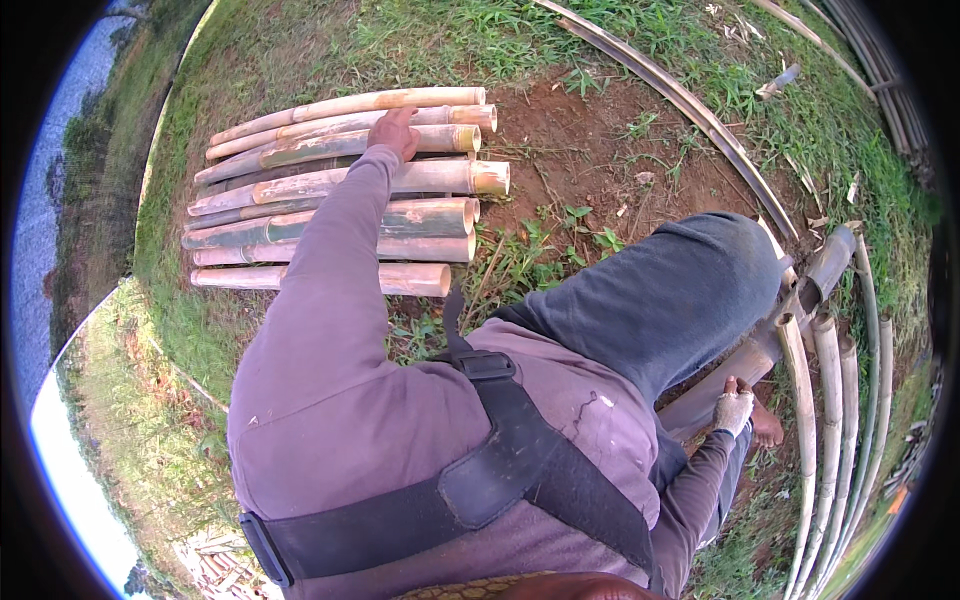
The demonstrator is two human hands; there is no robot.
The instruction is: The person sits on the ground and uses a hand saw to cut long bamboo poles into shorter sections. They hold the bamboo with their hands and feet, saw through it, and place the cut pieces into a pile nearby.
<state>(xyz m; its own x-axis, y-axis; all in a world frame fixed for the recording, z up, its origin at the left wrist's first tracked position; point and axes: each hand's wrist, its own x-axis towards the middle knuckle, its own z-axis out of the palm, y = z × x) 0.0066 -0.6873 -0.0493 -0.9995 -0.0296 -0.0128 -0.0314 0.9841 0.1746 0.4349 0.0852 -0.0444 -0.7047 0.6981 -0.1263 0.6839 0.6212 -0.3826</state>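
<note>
On the grass to the left lies a row of cut bamboo lengths [430, 218], side by side with their hollow ends to the right. My left arm stretches out over them. My left hand [395, 132] rests on the upper pieces with its fingers reaching across a bamboo length [340, 125]; it lifts nothing. Low on the right, my right hand [735, 408] wears a pale glove with bare fingertips and is closed beside a thick bamboo pole [706, 398]. Whatever it holds is too small to make out. The thick pole slants past my bent leg [660, 290].
Several long thin bamboo poles [828, 430] lean at the right by the thick pole's far end. A long split bamboo strip [690, 105] curves over the grass ahead. More poles [880, 75] are stacked at the upper right. Bamboo scraps [225, 567] lie at the lower left.
</note>
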